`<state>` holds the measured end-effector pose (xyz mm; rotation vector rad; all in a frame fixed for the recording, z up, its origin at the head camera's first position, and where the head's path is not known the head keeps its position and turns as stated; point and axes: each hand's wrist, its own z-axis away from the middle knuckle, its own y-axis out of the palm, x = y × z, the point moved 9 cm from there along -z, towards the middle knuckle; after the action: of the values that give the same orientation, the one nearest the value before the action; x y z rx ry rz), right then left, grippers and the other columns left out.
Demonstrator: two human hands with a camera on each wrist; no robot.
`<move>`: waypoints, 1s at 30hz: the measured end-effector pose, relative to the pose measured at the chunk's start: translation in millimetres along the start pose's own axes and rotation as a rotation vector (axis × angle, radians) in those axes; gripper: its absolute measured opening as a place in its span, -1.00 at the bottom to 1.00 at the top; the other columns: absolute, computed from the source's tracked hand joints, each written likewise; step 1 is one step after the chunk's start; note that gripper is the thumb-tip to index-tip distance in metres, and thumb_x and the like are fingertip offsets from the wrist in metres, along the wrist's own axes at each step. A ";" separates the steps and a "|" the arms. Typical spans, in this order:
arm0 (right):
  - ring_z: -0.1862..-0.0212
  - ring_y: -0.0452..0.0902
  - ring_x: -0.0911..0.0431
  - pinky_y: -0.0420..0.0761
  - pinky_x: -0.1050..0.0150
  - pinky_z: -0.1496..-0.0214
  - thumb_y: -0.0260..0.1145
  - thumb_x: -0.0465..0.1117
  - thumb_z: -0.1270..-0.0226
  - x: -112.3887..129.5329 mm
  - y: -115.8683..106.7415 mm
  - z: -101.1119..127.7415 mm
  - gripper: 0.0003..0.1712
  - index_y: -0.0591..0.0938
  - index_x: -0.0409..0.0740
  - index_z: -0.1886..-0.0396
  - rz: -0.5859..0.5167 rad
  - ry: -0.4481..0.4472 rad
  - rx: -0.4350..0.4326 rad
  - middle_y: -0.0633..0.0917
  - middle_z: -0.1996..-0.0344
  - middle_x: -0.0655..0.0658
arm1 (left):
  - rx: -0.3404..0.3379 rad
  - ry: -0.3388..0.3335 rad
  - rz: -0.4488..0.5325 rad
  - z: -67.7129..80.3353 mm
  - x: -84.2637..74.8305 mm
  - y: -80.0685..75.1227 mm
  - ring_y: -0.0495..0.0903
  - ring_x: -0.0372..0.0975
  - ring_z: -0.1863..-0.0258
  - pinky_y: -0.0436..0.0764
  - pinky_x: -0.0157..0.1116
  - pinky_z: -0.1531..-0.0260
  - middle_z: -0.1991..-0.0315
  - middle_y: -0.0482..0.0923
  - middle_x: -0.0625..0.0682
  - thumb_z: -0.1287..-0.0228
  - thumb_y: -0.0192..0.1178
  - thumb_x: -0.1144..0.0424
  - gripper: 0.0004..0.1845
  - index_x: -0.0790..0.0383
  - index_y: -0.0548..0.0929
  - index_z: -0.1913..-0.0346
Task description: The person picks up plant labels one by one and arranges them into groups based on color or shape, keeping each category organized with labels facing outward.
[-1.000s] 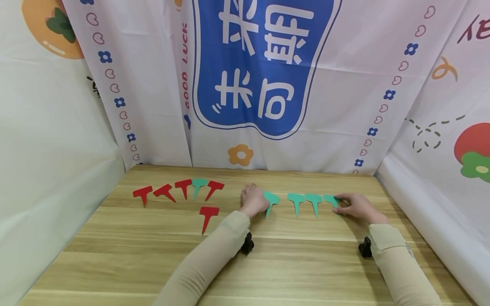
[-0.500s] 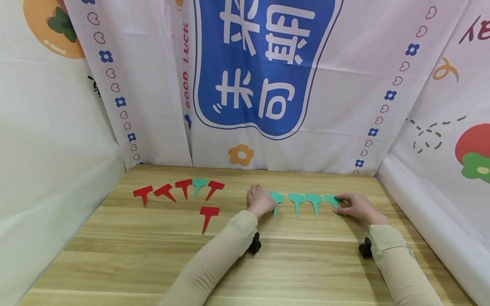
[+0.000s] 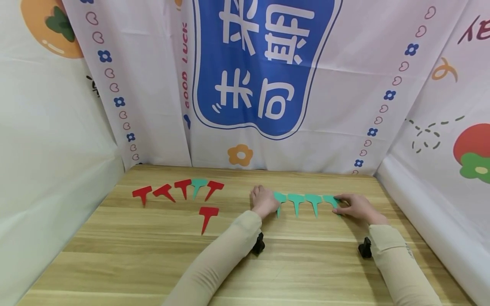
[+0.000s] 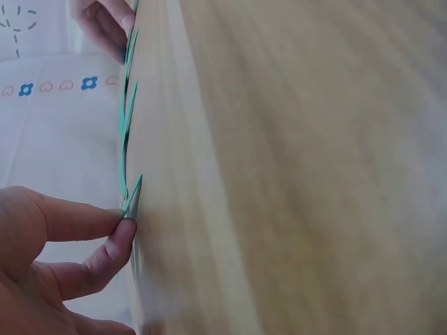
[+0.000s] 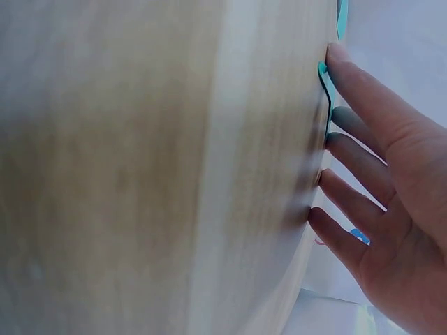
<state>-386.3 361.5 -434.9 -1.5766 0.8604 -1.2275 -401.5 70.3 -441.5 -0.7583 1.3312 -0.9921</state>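
Across the wooden table [image 3: 298,272], my head view shows a row of green tags near the back. The left hand [image 3: 264,201] partly covers the leftmost tag [image 3: 280,197]; the right hand [image 3: 357,207] is at the rightmost tag [image 3: 329,199], thumb and forefinger about its right end. Two middle tags [image 3: 296,198] lie between the hands. Well to the left I see five red tags [image 3: 208,211]: four in an uneven row, with a stray green tag [image 3: 198,183] between the third and fourth, and one nearer the camera. Printed cloth [image 3: 344,106] hangs behind.

On my left wrist view, the left thumb and a finger pinch the leftmost tag between their tips, the other tags running on beyond it toward the right hand.

On my right wrist view, the right fingers are spread apart, tips at the tabletop, with the rightmost tag lying between thumb and forefinger; I can't tell how firmly they touch it.
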 end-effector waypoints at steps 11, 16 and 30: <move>-0.17 0.39 -0.39 0.37 -0.26 -0.17 0.43 0.10 -0.08 2.0 -1.3 0.4 -0.30 0.57 -0.24 -0.12 0.001 -0.010 -0.013 0.56 -0.10 -0.43 | -0.006 0.019 -0.008 -1.9 -0.6 0.7 -0.02 0.15 -0.44 -0.04 0.10 -0.42 -0.39 0.14 0.34 -0.18 0.13 0.21 -0.85 0.23 0.60 0.42; -0.18 0.38 -0.39 0.37 -0.26 -0.18 0.42 0.11 -0.08 1.3 -1.3 0.8 -0.30 0.57 -0.23 -0.13 0.003 -0.002 -0.006 0.55 -0.11 -0.42 | -0.009 0.025 -0.018 -2.4 -1.0 1.1 -0.03 0.15 -0.44 -0.03 0.10 -0.41 -0.38 0.14 0.34 -0.18 0.12 0.21 -0.84 0.22 0.59 0.45; -0.19 0.35 -0.41 0.35 -0.29 -0.18 0.42 0.12 -0.08 -0.7 -0.5 0.6 -0.28 0.56 -0.22 -0.15 -0.003 0.020 0.005 0.53 -0.13 -0.44 | -0.021 0.023 -0.014 0.1 -0.4 -1.6 -0.02 0.16 -0.44 -0.03 0.10 -0.42 -0.39 0.12 0.36 -0.13 0.21 0.16 -0.78 0.28 0.65 0.31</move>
<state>-385.9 362.5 -434.6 -1.5645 0.8673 -1.2481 -401.6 70.1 -439.9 -0.7755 1.3601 -1.0020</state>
